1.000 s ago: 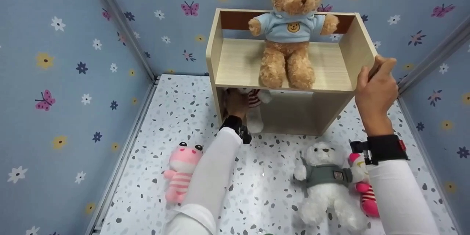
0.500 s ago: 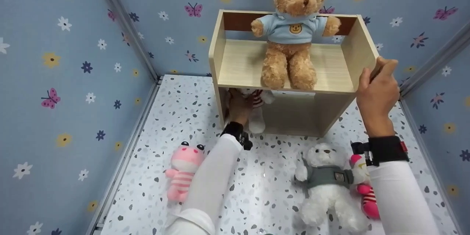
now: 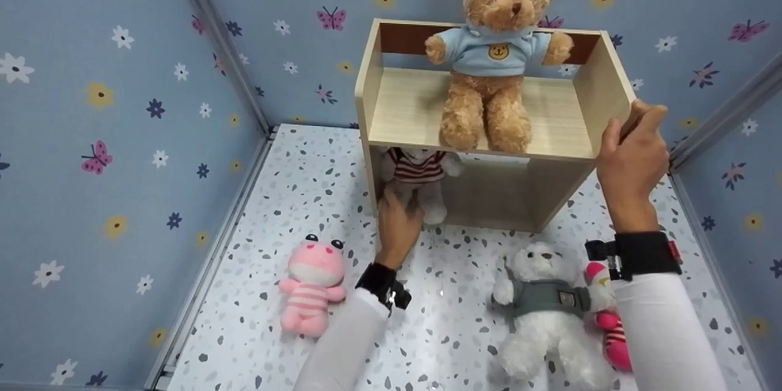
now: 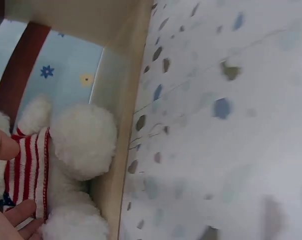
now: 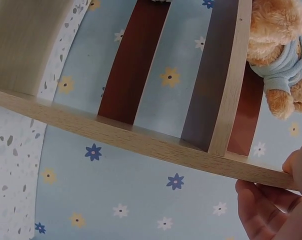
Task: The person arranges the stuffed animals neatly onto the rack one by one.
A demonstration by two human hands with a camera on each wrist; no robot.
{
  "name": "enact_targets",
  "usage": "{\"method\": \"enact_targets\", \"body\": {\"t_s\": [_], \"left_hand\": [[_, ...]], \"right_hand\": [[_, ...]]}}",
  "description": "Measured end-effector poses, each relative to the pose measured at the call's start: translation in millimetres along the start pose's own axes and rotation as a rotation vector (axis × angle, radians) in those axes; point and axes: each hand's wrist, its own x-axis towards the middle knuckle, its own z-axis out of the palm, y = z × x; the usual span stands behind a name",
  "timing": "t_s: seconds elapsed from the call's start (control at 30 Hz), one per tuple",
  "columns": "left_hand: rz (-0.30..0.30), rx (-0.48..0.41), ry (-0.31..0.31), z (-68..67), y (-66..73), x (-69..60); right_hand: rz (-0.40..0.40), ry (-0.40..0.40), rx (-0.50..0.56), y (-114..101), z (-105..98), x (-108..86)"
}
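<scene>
My left hand [image 3: 398, 223] is loosely spread at the striped-shirted bear [image 3: 421, 168]. My right hand [image 3: 634, 162] grips the wooden shelf [image 3: 553, 104].

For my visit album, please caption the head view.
Brown teddy sits up top; right hand grips the shelf, left hand touches a striped-shirt plush below.

Right hand [image 3: 634, 165] gripping wooden shelf [image 3: 406, 113] by its right side panel, left hand [image 3: 398, 226] at the legs of striped-shirt plush [image 3: 418, 168] in lower compartment, brown bear [image 3: 493, 64] seated up top, pink-and-white plush [image 3: 311, 290] and grey-shirted white bear [image 3: 547, 302] on floor [image 3: 449, 317] in front.
</scene>
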Motion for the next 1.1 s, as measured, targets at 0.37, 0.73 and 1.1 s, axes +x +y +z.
{"method": "enact_targets", "body": {"t_s": [0.37, 0.73, 1.1], "left_hand": [[0.011, -0.059, -0.269, -43.2, -12.8, -93.4], [-0.045, -0.072, -0.354, -68.7, -32.1, -164.9], [-0.126, -0.083, -0.288, -88.9, -40.5, -180.3]], "right_hand": [[0.041, -0.005, -0.006, -1.5, -3.7, -1.4], [0.037, -0.026, 0.001, 0.3, -5.4, -6.1], [-0.081, -0.063, 0.016, 6.9, -13.9, -38.9]]}}
